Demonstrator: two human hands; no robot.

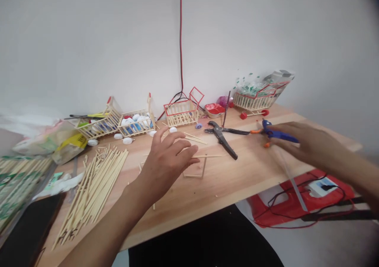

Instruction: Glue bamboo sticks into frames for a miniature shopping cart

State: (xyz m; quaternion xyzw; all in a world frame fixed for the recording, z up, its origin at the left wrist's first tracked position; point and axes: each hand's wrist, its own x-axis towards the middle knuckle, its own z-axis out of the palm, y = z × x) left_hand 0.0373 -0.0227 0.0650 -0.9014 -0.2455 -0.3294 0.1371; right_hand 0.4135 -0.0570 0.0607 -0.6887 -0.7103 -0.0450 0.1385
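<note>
My left hand [167, 158] is over the middle of the wooden table, fingers curled. Its thumb and forefinger are closed on a thin wooden stick [211, 155], which sticks out to the right. Just below that stick lies a small square frame of sticks [194, 176], partly covered by my hand. At the right, my right hand [291, 139] grips a blue hot glue gun [267, 129] with an orange nozzle pointing left. A clear glue stick [291, 176] trails down from it past the table edge. Black-handled pliers [222, 137] lie between my hands.
Many loose sticks [94, 180] lie left, beside a dark phone [31, 227]. Along the wall stand small stick-built carts, one holding bottle caps [136, 124], another with red wheels [254, 102]. A red paint tray [214, 109] sits between carts. A power strip [321, 188] rests below the table's right edge.
</note>
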